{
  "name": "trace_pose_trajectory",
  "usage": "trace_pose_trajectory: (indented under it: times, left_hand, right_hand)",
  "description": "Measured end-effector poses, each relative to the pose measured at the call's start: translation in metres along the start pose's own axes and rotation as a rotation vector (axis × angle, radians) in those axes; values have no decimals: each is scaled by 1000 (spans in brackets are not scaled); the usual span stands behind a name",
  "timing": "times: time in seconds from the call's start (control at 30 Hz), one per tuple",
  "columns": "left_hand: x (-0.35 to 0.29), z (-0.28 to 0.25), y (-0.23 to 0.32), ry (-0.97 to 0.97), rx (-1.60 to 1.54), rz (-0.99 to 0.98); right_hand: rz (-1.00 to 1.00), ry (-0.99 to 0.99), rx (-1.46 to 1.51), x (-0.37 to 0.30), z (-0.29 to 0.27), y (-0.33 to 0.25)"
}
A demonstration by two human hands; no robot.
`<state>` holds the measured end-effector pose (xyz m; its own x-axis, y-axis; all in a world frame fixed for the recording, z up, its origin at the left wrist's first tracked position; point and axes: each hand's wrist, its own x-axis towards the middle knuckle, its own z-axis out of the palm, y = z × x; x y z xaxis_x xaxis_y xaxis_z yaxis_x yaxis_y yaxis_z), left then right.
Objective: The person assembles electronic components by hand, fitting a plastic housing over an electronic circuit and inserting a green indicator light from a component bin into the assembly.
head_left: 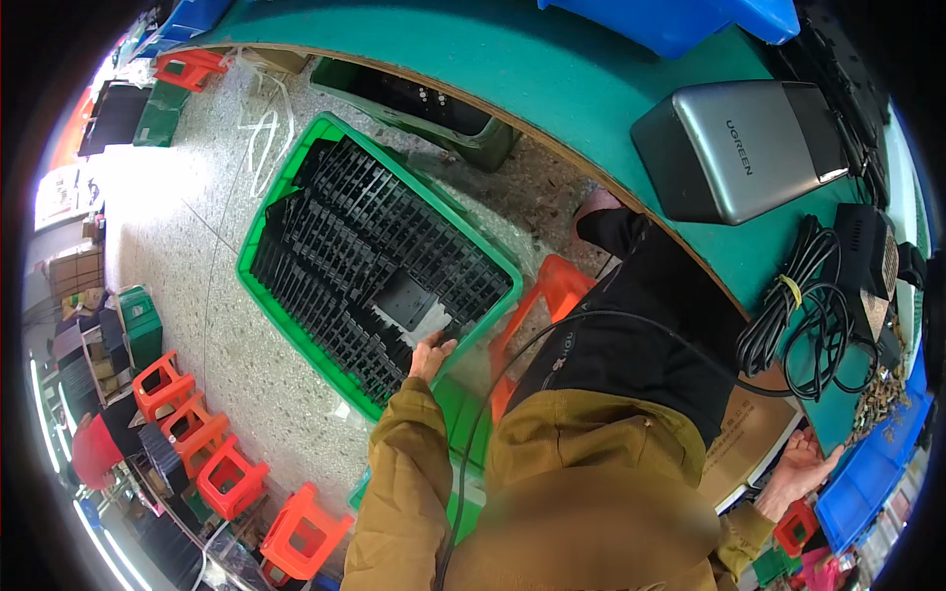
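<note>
My left hand (430, 358) reaches into a large green crate (258, 258) on the floor. Its thumb and fingers close at the near corner of a flat black plastic part (404, 298), beside a whitish, shiny patch. That part lies on top of tightly packed rows of black slotted plastic pieces (360, 231), which fill most of the crate. The fingertips are partly hidden. Far to the right, my right hand (796, 473) is low beside the green table's edge, palm turned up, fingers apart, with nothing in it.
On the green tabletop (473, 44) stand a grey box-shaped device (734, 148) and a coiled black cable (808, 305). A dark green bin (473, 143) is under the table. Several red stools (234, 478) stand at left. A blue tray (877, 483) sits right, a cardboard box (754, 433) below.
</note>
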<state>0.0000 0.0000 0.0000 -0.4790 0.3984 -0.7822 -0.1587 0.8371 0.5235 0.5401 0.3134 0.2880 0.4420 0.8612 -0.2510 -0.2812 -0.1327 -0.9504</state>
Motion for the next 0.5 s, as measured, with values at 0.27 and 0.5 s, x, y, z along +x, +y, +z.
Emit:
trace_pose_trajectory:
  times: [0.27,0.5]
  left_hand:
    - [-4,-8,-14,167,660,281]
    - [-19,-35,-27,385,611,367]
  right_hand:
    - [-33,109,-4,-19,30,3]
    - [-57,94,26,-22,32,7]
